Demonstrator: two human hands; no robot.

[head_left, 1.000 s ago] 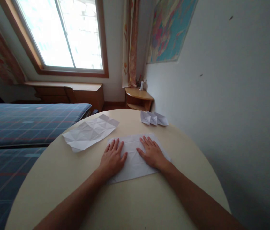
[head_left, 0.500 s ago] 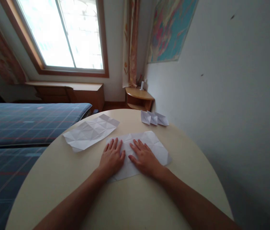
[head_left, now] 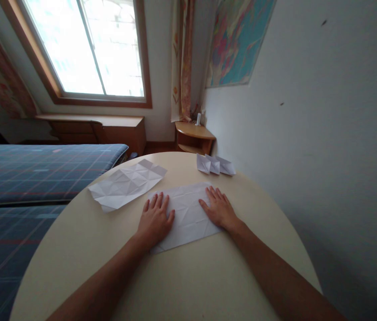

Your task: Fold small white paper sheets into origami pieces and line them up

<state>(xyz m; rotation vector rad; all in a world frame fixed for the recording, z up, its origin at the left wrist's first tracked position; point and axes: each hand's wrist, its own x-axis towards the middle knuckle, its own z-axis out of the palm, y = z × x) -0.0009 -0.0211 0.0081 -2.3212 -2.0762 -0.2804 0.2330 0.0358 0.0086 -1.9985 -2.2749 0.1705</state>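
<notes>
A creased white sheet of paper (head_left: 188, 214) lies on the round cream table (head_left: 188, 285) in front of me. My left hand (head_left: 156, 217) rests flat on the sheet's left part, fingers spread. On its right part lies my right hand (head_left: 220, 207), palm down, with the fingers stretched out. Both hands press on the paper without gripping it, and they cover its two sides. Another creased white sheet (head_left: 128, 183) lies apart, beyond my left hand.
At the table's far right edge stand folded white paper pieces (head_left: 215, 165) in an overlapping row. A bed with a blue plaid mattress (head_left: 41, 174) is on the left. The white wall (head_left: 325, 147) runs close on the right. A wooden corner shelf (head_left: 195, 131) stands behind.
My right hand has slid to the right across the paper, and the sheet's right part looks flatter. The left hand has hardly moved.
</notes>
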